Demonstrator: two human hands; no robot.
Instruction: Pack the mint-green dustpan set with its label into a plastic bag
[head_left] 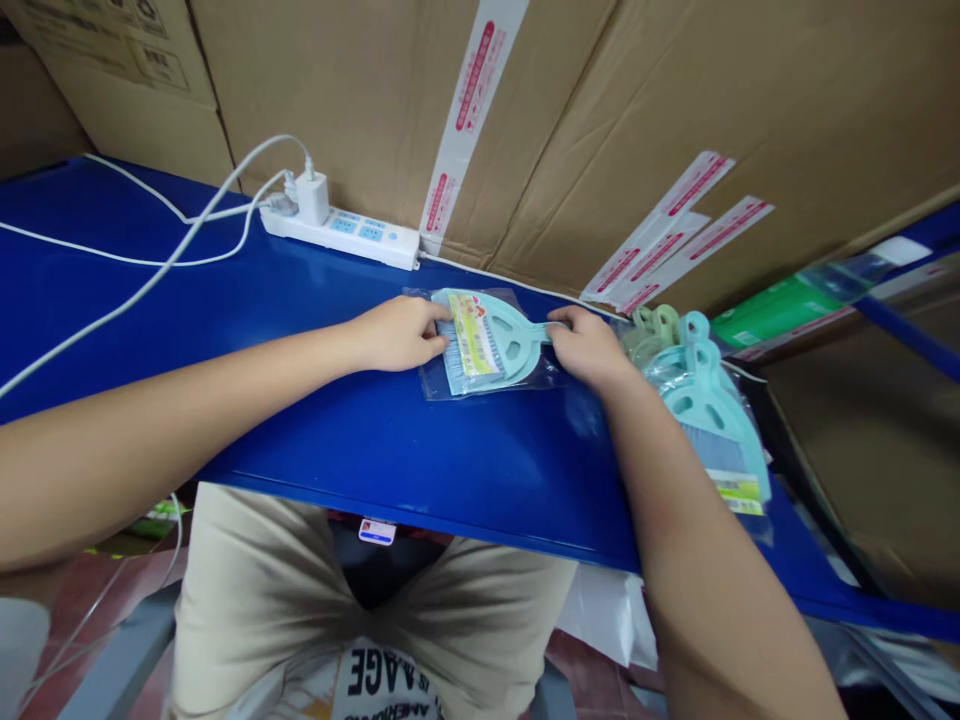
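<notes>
A small light-blue brush and dustpan set (491, 340) lies flat in a clear plastic bag on the blue table (315, 430). My left hand (397, 333) grips the left end of the bag, at the brush's bristle end. My right hand (589, 347) holds the right end, at the handle. Both hands rest on the table top.
A stack of similar light-blue and pale green brush sets (705, 400) lies just right of my right hand. A white power strip (345, 232) with a charger and white cables (150, 260) sits at the back left. Taped cardboard boxes (600, 120) wall the far side.
</notes>
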